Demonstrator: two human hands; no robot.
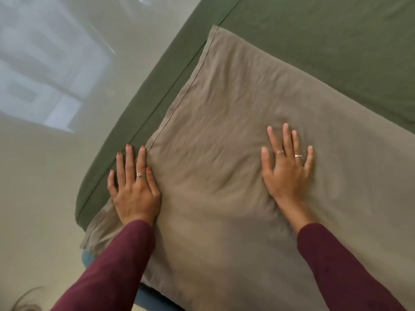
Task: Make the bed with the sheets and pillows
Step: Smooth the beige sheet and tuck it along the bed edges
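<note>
A person in maroon sleeves (116,263) presses both hands flat on a taupe pillow (224,167) lying at the corner of a bed covered by a green sheet (325,48). The left hand (134,189) rests by the pillowcase's stitched hem, the right hand (288,169) mid-pillow; each grip is spread, fingers straight.
</note>
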